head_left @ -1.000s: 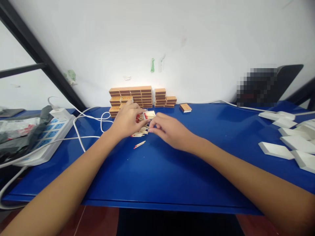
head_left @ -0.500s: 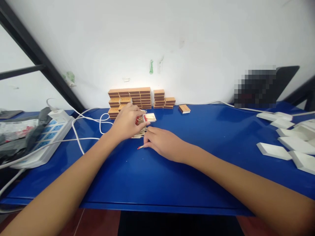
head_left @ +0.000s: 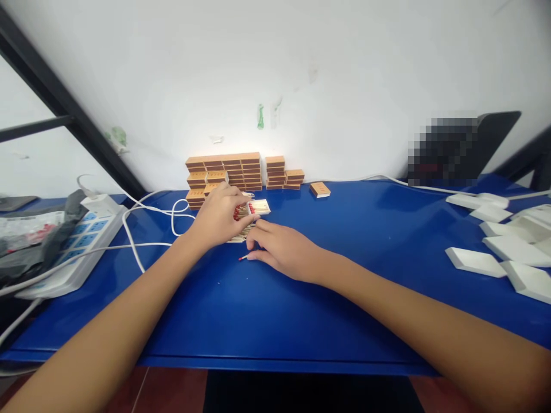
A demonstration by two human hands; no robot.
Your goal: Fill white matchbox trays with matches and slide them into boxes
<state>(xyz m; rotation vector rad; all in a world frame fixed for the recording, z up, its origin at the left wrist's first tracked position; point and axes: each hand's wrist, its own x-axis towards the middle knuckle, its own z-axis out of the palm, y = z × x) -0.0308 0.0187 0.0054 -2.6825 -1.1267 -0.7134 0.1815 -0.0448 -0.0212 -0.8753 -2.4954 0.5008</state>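
Note:
My left hand [head_left: 220,213] is closed round the left end of a small white matchbox tray [head_left: 259,207], which holds red-tipped matches. Close by on the right, my right hand [head_left: 279,248] pinches matchsticks [head_left: 243,258], their red heads pointing left just above the blue table. Partly hidden below my left hand lies a pile of loose matches [head_left: 241,235]. Behind it, orange-brown matchboxes [head_left: 222,163] are stacked in rows against the wall.
A shorter stack of matchboxes [head_left: 275,172] and one single matchbox [head_left: 319,190] are at the back. White tray pieces [head_left: 476,261] lie at the right of the blue table [head_left: 344,321]. A power strip [head_left: 92,241] and white cables [head_left: 129,229] run along the left.
The view has shifted slightly. Fewer match heads show at my right fingertips now, and its fingers have parted a little. My left hand keeps its hold on the tray.

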